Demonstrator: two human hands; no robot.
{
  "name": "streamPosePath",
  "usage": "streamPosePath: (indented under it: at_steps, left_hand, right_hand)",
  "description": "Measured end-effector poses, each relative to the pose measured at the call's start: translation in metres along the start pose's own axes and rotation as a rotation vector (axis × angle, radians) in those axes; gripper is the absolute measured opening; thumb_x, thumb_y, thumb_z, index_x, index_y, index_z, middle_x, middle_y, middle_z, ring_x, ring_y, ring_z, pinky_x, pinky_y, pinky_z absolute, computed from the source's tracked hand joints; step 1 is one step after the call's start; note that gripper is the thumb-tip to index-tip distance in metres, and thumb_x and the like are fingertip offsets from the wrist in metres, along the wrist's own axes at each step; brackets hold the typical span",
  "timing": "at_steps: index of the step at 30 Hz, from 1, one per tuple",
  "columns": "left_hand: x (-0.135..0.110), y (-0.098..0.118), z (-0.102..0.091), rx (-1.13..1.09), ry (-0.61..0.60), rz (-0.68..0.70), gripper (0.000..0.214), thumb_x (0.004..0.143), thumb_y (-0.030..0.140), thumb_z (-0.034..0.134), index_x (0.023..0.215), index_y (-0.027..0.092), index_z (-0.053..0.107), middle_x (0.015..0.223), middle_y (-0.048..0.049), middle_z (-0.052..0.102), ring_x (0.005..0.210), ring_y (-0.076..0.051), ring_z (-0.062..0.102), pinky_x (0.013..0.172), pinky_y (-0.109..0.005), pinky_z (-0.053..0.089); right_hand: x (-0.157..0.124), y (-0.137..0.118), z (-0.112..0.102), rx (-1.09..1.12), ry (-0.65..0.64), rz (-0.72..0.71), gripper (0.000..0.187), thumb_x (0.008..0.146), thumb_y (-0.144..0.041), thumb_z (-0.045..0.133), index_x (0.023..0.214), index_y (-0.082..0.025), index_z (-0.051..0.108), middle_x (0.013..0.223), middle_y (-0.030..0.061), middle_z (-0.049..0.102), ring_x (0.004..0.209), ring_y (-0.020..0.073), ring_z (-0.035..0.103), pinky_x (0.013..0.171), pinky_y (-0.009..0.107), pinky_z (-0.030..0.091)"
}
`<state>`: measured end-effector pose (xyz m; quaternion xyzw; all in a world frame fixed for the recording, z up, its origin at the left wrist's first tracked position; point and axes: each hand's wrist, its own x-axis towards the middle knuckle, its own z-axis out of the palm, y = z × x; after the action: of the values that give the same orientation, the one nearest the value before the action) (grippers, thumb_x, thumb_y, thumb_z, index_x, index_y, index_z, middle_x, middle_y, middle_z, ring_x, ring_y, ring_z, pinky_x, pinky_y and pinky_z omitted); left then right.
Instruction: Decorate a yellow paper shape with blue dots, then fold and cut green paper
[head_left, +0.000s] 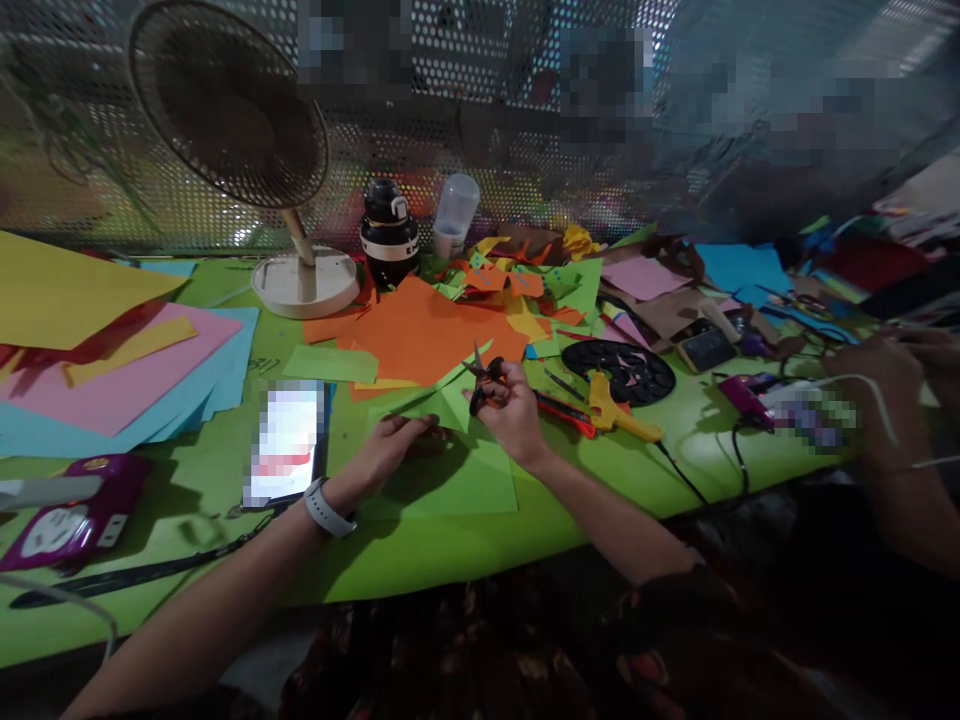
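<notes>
My right hand (514, 412) grips a pair of scissors (477, 368) with dark handles; the blades point up and away and look parted. My left hand (394, 452), with a pale watch on the wrist, is closed at the upper left part of a sheet of green paper (472, 480), thumb on top, and its fingertips are in shadow. The green paper lies near the table's front edge, with a raised edge near the scissors. Just beyond both hands is a large piece of orange paper (420, 325).
A fan (304, 285), black bottle (388, 240) and clear bottle (455, 215) stand at the back. A phone (285, 440) lies left. Rightward are a yellow glue gun (619, 412), black palette (619, 370) and another person's hands (874, 370). Coloured paper (172, 360) is stacked left.
</notes>
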<state>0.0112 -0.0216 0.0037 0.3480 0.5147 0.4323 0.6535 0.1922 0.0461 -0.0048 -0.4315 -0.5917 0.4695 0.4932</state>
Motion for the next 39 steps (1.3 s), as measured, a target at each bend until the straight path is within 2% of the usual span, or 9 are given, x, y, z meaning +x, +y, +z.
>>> streamPosePath:
  at_steps: [3,6,9,12,15,19,24,32,39]
  left_hand:
    - [0.004,-0.001,-0.006,-0.013,0.105,0.098,0.028,0.076,0.042,0.073,0.075,0.014,0.074,0.085,-0.0104,0.075,0.078,-0.021,0.07,0.081,-0.036,0.057]
    - [0.009,-0.002,-0.011,-0.087,0.233,0.241,0.026,0.075,0.039,0.073,0.064,0.015,0.07,0.08,-0.0065,0.07,0.078,-0.019,0.067,0.08,-0.035,0.057]
    - [0.012,0.001,-0.014,-0.2,0.336,0.321,0.024,0.072,0.034,0.073,0.058,0.017,0.065,0.071,-0.0022,0.064,0.074,-0.017,0.063,0.079,-0.037,0.058]
    - [0.011,0.008,-0.015,-0.271,0.387,0.35,0.024,0.071,0.031,0.071,0.054,0.018,0.059,0.061,0.0017,0.055,0.068,-0.014,0.058,0.081,-0.04,0.058]
    - [0.01,0.014,-0.015,-0.314,0.4,0.349,0.026,0.07,0.029,0.069,0.051,0.018,0.055,0.057,0.0031,0.049,0.069,-0.014,0.058,0.084,-0.043,0.058]
    - [0.01,0.016,-0.016,-0.383,0.405,0.389,0.025,0.07,0.028,0.069,0.051,0.018,0.056,0.059,0.0025,0.05,0.076,-0.016,0.06,0.085,-0.043,0.057]
    - [0.007,0.013,-0.013,-0.383,0.359,0.353,0.033,0.073,0.027,0.069,0.046,0.017,0.053,0.06,0.001,0.05,0.08,-0.018,0.063,0.085,-0.043,0.057]
    - [0.002,0.007,-0.009,-0.347,0.275,0.299,0.027,0.076,0.03,0.069,0.055,0.017,0.06,0.059,0.0027,0.053,0.076,-0.017,0.065,0.086,-0.044,0.058]
    - [0.002,0.005,-0.006,-0.401,0.27,0.305,0.027,0.076,0.029,0.072,0.056,0.015,0.061,0.061,0.0014,0.056,0.077,-0.019,0.067,0.081,-0.045,0.06]
  right_hand:
    - [-0.003,-0.006,-0.007,0.035,-0.061,0.067,0.044,0.069,-0.036,0.079,0.098,-0.022,0.049,0.085,-0.0012,0.063,0.068,0.0111,0.064,0.066,0.025,0.058]
    - [-0.008,-0.014,-0.018,0.029,-0.324,0.242,0.038,0.073,-0.046,0.076,0.087,-0.02,0.053,0.075,-0.0006,0.062,0.052,0.0095,0.058,0.044,0.022,0.054]
    - [-0.015,-0.019,-0.024,-0.045,-0.593,0.427,0.038,0.075,-0.051,0.075,0.08,-0.017,0.056,0.069,0.0021,0.066,0.045,0.0083,0.056,0.035,0.02,0.05]
    - [-0.02,-0.021,-0.024,-0.07,-0.712,0.52,0.04,0.073,-0.05,0.077,0.079,-0.016,0.057,0.064,0.0003,0.066,0.041,0.0067,0.053,0.034,0.018,0.048]
    - [-0.021,-0.021,-0.023,-0.05,-0.72,0.529,0.04,0.073,-0.051,0.077,0.08,-0.017,0.056,0.062,-0.0022,0.065,0.039,0.0058,0.051,0.034,0.018,0.047]
    - [-0.021,-0.019,-0.025,-0.044,-0.701,0.516,0.037,0.077,-0.05,0.073,0.082,-0.018,0.056,0.064,-0.0031,0.063,0.04,0.0053,0.05,0.034,0.017,0.045]
    - [-0.023,-0.017,-0.021,-0.024,-0.735,0.546,0.039,0.072,-0.048,0.078,0.077,-0.019,0.052,0.062,-0.004,0.061,0.041,0.0055,0.05,0.034,0.016,0.045]
    - [-0.023,-0.015,-0.019,-0.026,-0.741,0.545,0.039,0.078,-0.051,0.073,0.082,-0.017,0.055,0.063,-0.0032,0.063,0.038,0.0038,0.048,0.034,0.015,0.043]
    - [-0.023,-0.018,-0.016,-0.039,-0.713,0.561,0.043,0.073,-0.053,0.076,0.081,-0.016,0.055,0.061,-0.0041,0.062,0.037,0.0038,0.047,0.034,0.015,0.042]
